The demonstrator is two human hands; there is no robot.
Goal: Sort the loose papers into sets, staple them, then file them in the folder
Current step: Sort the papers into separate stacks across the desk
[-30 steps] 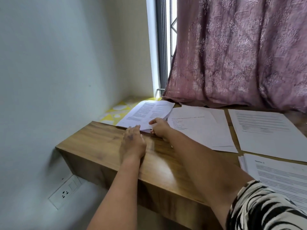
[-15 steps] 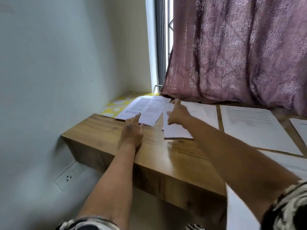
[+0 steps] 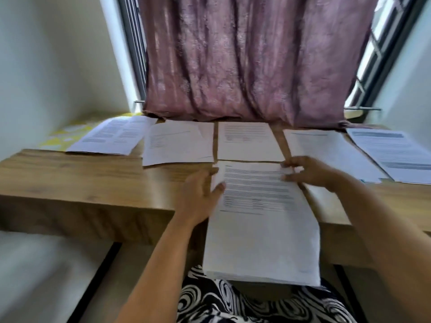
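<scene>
The desk [image 3: 88,183] is warm brown wood grain. White sheets [image 3: 249,141] with grey-black print lie along its far edge; the rightmost sheet [image 3: 391,155] carries what look like blue-grey bands, though blurred. The curtain [image 3: 251,59] is dusty mauve with a pale floral pattern. A yellow-and-white cloth [image 3: 70,132] shows at the far left corner. The garment [image 3: 233,304] has black-and-white swirls.

Mauve curtain [image 3: 251,59], wooden desk [image 3: 81,183], pale walls [image 3: 51,66]
</scene>
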